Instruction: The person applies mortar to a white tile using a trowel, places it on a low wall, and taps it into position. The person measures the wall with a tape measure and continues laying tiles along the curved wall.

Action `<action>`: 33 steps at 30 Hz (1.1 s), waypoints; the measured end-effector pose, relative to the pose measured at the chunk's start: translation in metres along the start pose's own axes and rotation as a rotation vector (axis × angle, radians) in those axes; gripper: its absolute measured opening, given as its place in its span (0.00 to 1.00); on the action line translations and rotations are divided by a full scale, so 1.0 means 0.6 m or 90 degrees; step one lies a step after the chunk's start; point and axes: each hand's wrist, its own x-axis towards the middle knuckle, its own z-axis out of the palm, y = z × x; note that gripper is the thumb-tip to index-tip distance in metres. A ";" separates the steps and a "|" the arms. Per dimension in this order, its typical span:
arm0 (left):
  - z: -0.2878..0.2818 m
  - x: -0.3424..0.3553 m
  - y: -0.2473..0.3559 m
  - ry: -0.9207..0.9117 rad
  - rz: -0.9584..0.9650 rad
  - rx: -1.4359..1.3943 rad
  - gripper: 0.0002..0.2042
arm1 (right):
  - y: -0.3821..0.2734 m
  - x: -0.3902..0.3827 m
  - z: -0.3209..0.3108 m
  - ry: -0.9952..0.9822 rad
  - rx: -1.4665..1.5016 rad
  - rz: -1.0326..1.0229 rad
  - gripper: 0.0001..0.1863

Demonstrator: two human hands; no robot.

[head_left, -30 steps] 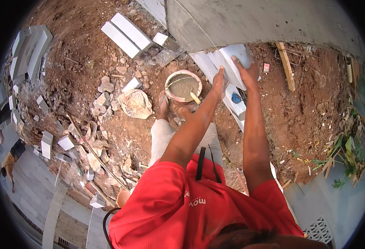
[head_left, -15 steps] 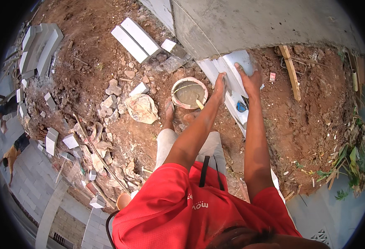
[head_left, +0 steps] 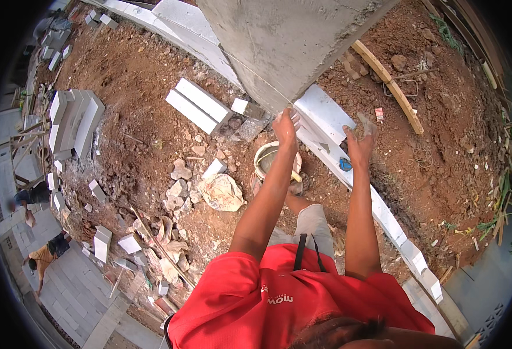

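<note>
The ground (head_left: 145,78) was rough reddish-brown earth, scattered with stones (head_left: 180,169). A row of white blocks (head_left: 388,221) ran across it, with a mortar bucket (head_left: 257,163) standing near. A crumpled sack (head_left: 222,192) lay close by, two long blocks (head_left: 202,100) rested side by side beyond, and a timber (head_left: 392,90) lay off right.

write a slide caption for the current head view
Over reddish soil, left hand curled beside a concrete column, right hand open by the end of a white block.
</note>
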 end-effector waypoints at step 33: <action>-0.048 -0.045 0.029 -0.182 0.025 0.139 0.27 | 0.115 -0.256 -0.134 0.141 -0.023 0.091 0.10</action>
